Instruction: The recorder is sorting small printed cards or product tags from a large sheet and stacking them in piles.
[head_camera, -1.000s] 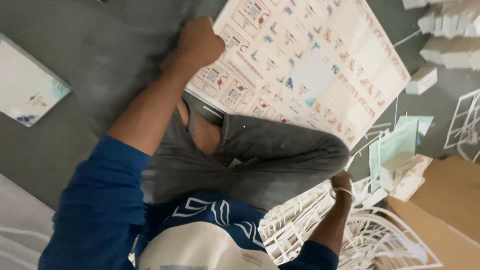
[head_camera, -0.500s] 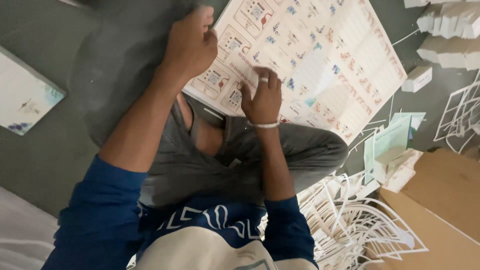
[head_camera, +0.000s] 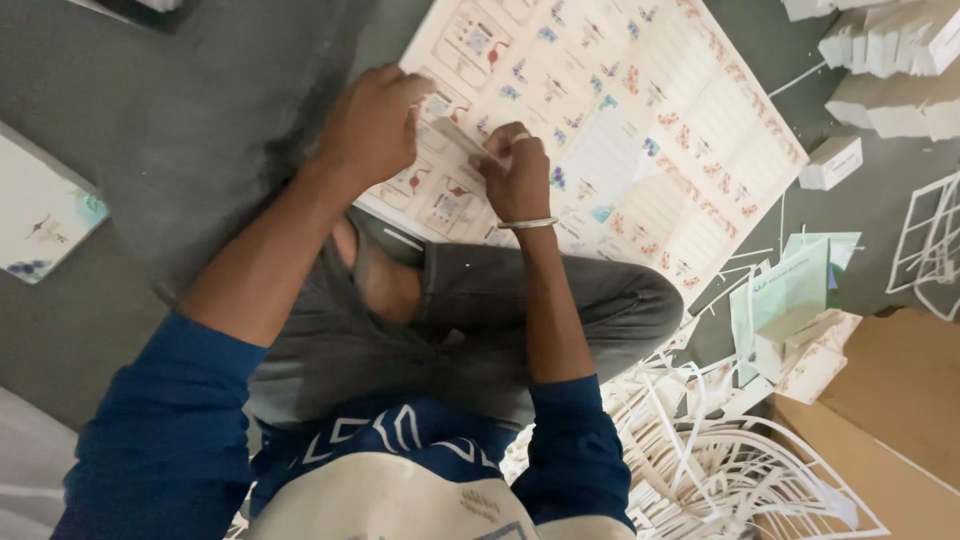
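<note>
Here the left hand (head_camera: 372, 125) and the right hand (head_camera: 517, 172) are close together over the near edge of a large printed sheet (head_camera: 640, 120) that lies flat on the grey floor (head_camera: 180, 120). Both hands are closed on a small pale strip of card (head_camera: 455, 137); the left hand grips one end, the right hand pinches the other end with the fingers. The right wrist carries a thin bracelet (head_camera: 527, 223).

The sheet has rows of small coloured figures and lies just in front of the person's crossed legs in grey trousers (head_camera: 540, 310). At the right side of the legs there is a heap of white cut-out card frames (head_camera: 720, 460), touching a brown cardboard box (head_camera: 890, 400) in the lower right corner. Near it lie pale green folded cards (head_camera: 790, 295). Small white boxes (head_camera: 890, 60) stand at the upper right corner of the floor. One printed card (head_camera: 40, 215) lies at the left edge.
</note>
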